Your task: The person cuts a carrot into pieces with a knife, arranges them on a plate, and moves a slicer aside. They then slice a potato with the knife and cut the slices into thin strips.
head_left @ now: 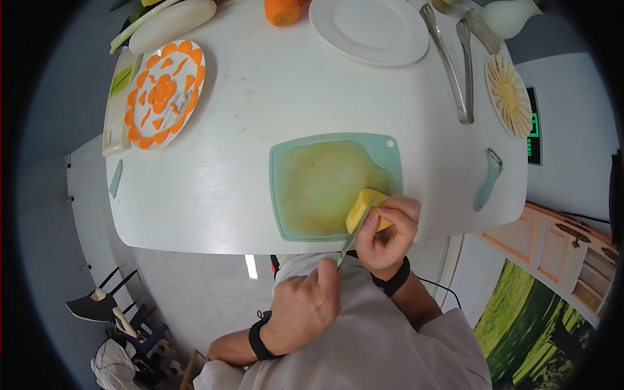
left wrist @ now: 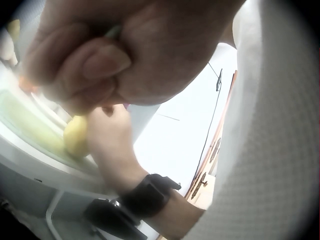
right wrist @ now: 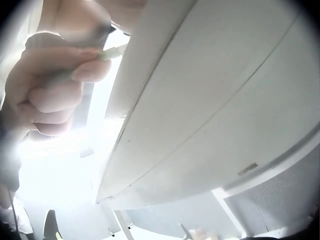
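Observation:
My left hand (head_left: 302, 305) grips the pale green handle of a small knife (head_left: 356, 235), fingers curled round it. The blade points up and right, lying against a peeled yellow potato (head_left: 357, 214). With its fingers and thumb, my right hand (head_left: 392, 231) holds the potato over the near right corner of the green cutting board (head_left: 318, 237). In the left wrist view the potato (left wrist: 76, 136) shows smooth and rounded beside the right hand. The right wrist view catches the knife's handle (right wrist: 111, 53) coming out of the left fist.
A plate of carrot pieces (head_left: 135, 107) stands at left by a tray (head_left: 112, 133) and a white radish (head_left: 172, 26). At back are a carrot (head_left: 282, 12), white plate (head_left: 370, 32) and tongs (head_left: 448, 62). On the right lie a peeler (head_left: 487, 182) and a plate of pale slices (head_left: 507, 94).

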A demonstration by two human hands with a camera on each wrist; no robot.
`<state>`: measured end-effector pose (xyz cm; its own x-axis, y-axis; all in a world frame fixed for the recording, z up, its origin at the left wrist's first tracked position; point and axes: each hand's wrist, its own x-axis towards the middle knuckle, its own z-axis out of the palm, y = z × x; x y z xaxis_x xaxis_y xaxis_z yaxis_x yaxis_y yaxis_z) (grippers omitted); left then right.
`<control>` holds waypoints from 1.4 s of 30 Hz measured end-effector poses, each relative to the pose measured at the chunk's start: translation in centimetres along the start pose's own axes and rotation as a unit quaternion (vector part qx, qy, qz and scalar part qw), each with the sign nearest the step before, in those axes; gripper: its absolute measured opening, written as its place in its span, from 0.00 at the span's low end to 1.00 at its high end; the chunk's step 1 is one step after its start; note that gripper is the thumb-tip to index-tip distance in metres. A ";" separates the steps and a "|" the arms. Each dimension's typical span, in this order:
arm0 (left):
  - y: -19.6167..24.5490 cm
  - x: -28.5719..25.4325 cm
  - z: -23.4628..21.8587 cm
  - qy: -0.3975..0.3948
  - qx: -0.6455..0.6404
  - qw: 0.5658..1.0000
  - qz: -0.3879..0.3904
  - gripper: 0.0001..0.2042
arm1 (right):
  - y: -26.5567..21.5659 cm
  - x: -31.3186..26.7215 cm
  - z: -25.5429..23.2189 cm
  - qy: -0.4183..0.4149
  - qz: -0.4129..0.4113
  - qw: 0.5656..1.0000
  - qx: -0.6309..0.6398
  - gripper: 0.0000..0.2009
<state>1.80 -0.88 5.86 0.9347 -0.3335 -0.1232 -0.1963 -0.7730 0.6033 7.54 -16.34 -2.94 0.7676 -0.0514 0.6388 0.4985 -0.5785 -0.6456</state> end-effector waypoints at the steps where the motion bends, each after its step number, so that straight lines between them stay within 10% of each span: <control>1: 0.0 0.1 0.0 -0.003 0.004 1.000 0.001 0.08 | 0.0 0.0 0.0 -0.001 0.001 1.000 -0.001 0.15; 42: -0.4 1.4 1.3 -0.013 -0.067 0.997 -0.048 0.09 | 0.4 0.0 0.4 -0.010 -0.027 0.999 -0.022 0.14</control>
<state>2.84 -1.71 4.45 0.9389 -0.2769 -0.2046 -0.0637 -0.7236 0.6873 7.91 -16.23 -3.32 0.7482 -0.0026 0.6635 0.5221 -0.6148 -0.5912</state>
